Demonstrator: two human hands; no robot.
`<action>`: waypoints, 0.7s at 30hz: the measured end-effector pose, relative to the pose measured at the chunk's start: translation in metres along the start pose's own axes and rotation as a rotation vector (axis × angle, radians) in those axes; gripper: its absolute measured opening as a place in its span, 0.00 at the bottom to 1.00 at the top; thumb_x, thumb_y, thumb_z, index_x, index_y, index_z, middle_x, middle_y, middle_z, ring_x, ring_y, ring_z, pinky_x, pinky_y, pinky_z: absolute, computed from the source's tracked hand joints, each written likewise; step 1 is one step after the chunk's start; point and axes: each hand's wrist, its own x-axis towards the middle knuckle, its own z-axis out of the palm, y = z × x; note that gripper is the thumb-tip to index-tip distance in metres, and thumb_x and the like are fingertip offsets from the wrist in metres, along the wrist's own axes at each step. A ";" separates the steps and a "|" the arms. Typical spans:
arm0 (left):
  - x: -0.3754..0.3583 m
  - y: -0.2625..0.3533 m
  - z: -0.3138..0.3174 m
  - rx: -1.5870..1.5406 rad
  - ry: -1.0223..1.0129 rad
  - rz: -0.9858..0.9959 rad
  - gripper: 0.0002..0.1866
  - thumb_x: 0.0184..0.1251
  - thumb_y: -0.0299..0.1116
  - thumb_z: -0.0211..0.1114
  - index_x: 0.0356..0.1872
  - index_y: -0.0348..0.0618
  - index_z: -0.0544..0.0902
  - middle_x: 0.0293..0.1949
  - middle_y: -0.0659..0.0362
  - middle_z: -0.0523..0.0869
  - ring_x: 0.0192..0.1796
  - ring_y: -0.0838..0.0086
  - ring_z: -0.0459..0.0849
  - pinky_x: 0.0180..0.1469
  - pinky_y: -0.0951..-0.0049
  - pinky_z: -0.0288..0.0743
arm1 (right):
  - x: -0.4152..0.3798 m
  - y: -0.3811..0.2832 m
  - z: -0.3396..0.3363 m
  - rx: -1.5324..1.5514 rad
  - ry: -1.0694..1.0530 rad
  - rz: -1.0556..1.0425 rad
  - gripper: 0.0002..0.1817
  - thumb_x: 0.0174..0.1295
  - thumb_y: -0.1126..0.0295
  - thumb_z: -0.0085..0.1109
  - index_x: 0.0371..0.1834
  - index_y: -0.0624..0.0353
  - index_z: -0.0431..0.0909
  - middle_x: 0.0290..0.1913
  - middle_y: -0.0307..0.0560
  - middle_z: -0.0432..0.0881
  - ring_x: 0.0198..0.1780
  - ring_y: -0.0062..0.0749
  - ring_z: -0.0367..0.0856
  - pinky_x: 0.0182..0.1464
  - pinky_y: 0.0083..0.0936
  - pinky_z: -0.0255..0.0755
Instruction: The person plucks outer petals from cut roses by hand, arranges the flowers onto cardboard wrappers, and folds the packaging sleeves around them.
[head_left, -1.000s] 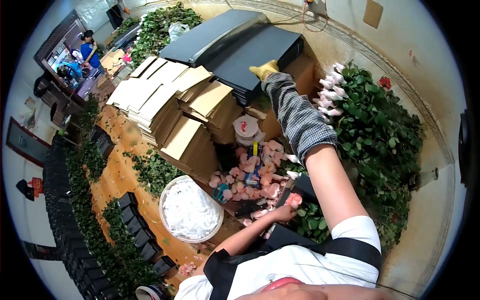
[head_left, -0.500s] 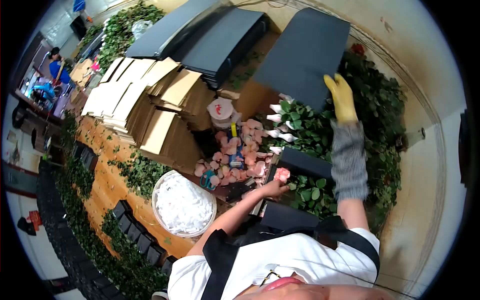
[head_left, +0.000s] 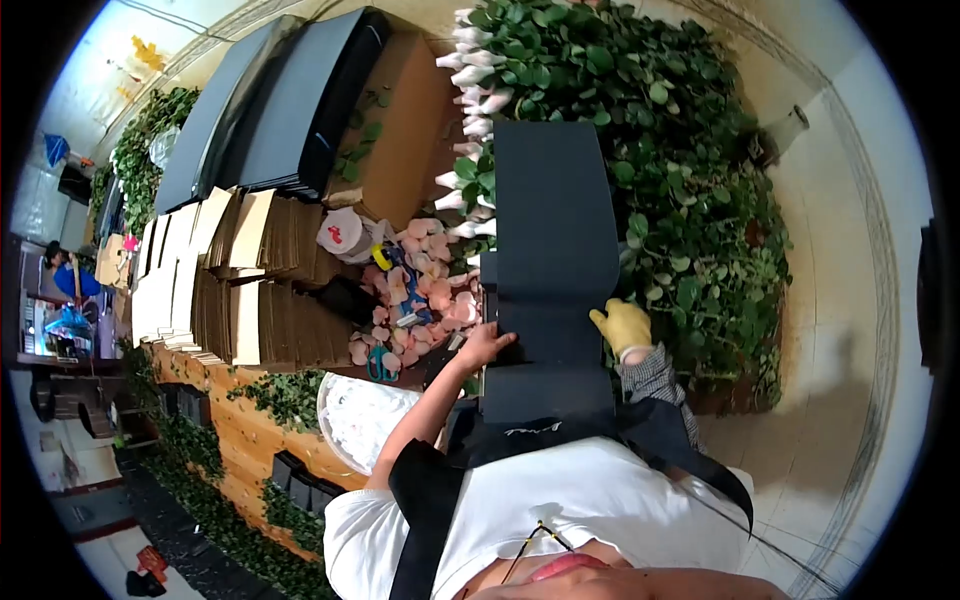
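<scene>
A long black sheet [head_left: 555, 215] lies in front of my body, its lower part bent over a dark holder whose black panel [head_left: 548, 392] shows nearest my chest. My bare left hand [head_left: 490, 345] is closed at the sheet's left edge, fingertips on the dark surface. At the right edge, my right hand [head_left: 622, 326] in a yellow glove pinches the sheet's border, though its lower fingers are partly hidden. White-wrapped flower heads [head_left: 473, 75] with leafy stems stick out left of the sheet and above it. The pink flower is hidden.
Stacked black sheets [head_left: 300, 105] and cardboard pieces [head_left: 262, 235] lie to the left. Near my left hand are pink petals [head_left: 430, 285], teal scissors [head_left: 380, 365] and a tub of white pieces [head_left: 365, 420]. Leafy stems [head_left: 690, 230] cover the right side. A person [head_left: 75, 280] is far left.
The black sheet has come from above the leaves to in front of me, with my right hand. My left hand has moved from the pink flower to the sheet's edge. The view has turned.
</scene>
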 end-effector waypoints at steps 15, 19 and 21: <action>-0.009 -0.027 0.007 0.526 0.320 -0.076 0.29 0.58 0.59 0.74 0.25 0.36 0.83 0.23 0.46 0.84 0.29 0.52 0.86 0.32 0.56 0.76 | 0.027 -0.067 0.063 -0.318 -0.164 -0.924 0.53 0.57 0.47 0.69 0.81 0.57 0.52 0.81 0.52 0.57 0.78 0.44 0.59 0.76 0.40 0.54; -0.019 -0.016 -0.008 0.796 0.250 0.011 0.26 0.60 0.56 0.72 0.28 0.38 0.85 0.25 0.47 0.86 0.31 0.52 0.87 0.34 0.56 0.80 | 0.017 -0.076 0.057 -0.462 -0.254 -0.832 0.50 0.65 0.44 0.59 0.84 0.54 0.46 0.85 0.47 0.49 0.82 0.41 0.53 0.79 0.40 0.45; -0.024 0.016 -0.015 0.656 0.314 0.279 0.18 0.62 0.45 0.75 0.36 0.38 0.86 0.30 0.49 0.87 0.34 0.54 0.88 0.39 0.56 0.81 | 0.025 -0.073 0.064 -0.369 -0.295 -0.820 0.50 0.65 0.47 0.61 0.84 0.53 0.46 0.85 0.47 0.48 0.82 0.41 0.52 0.80 0.41 0.44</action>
